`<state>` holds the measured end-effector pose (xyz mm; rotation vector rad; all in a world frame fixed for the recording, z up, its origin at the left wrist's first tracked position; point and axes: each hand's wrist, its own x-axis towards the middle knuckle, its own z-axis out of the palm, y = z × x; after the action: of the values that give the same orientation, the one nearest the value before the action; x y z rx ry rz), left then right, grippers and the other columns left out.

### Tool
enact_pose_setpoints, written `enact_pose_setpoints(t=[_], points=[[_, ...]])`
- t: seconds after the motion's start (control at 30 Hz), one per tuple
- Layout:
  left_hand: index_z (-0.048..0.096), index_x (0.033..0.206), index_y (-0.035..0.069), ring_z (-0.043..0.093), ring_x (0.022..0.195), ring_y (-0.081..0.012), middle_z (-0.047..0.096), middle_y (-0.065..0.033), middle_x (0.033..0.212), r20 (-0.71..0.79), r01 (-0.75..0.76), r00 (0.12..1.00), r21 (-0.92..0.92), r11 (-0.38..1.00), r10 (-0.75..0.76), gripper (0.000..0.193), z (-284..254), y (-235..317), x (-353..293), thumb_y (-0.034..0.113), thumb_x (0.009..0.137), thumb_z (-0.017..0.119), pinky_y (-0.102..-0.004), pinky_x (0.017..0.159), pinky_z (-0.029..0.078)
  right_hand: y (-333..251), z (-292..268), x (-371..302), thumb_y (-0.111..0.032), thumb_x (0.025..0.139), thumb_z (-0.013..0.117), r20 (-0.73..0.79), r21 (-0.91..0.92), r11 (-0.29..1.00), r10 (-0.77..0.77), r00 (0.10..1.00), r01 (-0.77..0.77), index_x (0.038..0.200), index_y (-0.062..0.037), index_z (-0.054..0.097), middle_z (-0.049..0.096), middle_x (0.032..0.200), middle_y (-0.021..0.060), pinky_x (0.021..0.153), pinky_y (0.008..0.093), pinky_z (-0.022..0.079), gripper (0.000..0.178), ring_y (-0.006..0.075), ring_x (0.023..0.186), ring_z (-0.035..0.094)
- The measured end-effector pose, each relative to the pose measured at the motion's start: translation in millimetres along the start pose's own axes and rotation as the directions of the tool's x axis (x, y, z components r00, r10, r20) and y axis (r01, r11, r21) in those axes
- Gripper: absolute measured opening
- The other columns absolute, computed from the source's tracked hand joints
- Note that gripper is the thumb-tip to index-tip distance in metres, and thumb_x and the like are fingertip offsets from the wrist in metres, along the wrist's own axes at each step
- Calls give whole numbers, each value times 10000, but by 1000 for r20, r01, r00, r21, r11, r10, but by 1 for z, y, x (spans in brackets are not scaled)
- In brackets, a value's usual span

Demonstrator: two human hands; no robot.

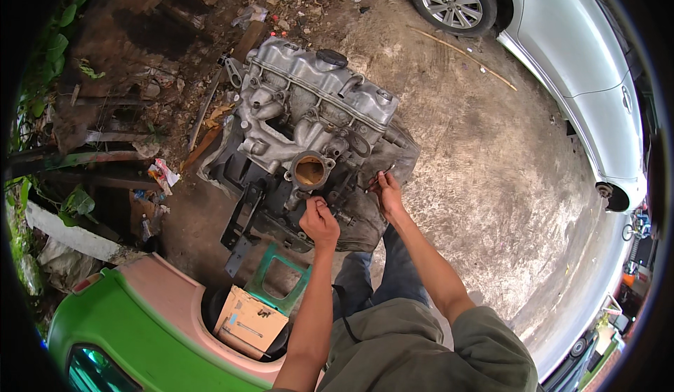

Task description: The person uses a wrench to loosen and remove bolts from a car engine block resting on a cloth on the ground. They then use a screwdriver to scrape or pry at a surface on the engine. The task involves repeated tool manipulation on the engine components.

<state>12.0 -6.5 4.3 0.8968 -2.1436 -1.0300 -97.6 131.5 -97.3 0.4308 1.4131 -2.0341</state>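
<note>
A grey metal car engine (319, 90) stands in front of me, with a cast intake manifold (263, 128) along its near side. Just below the manifold's round, brown-stained opening (309, 171), my left hand (320, 222) is closed, its fingers curled against the engine. Whatever those fingers hold is hidden. To the right, my right hand (386, 195) is pinched near the engine's dusty right end. A small thin piece seems to show at its fingertips, too small to name. A black metal bracket (246, 216) juts from the engine's lower left.
A green plastic stool (263, 272) and a cardboard box (247, 322) are close by my left arm. The green and pink car (140, 315) sits at lower left, a silver car (590, 62) at upper right. Wood scraps and litter (165, 174) cover the ground on the left.
</note>
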Motion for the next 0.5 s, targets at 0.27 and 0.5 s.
enact_pose_setpoints(t=[0.27,0.5], points=[[574,855,-11,573,516,-317,588,-135,650,-32,-40,999,-16,999,40,234,2,3,2,144,955,430,-362,482,445,4,21,-94,170,770,416,429,-750,400,-314,847,527,1086,-35,552,498,1336,180,911,422,482,401,378,1164,541],[576,850,-7,575,513,-323,584,-140,640,-6,-3,1000,-22,1000,2,230,0,2,0,141,949,431,-370,479,439,9,0,-106,117,870,447,388,-763,481,-194,901,432,1141,-39,518,575,1245,185,867,416,494,321,361,1091,592]])
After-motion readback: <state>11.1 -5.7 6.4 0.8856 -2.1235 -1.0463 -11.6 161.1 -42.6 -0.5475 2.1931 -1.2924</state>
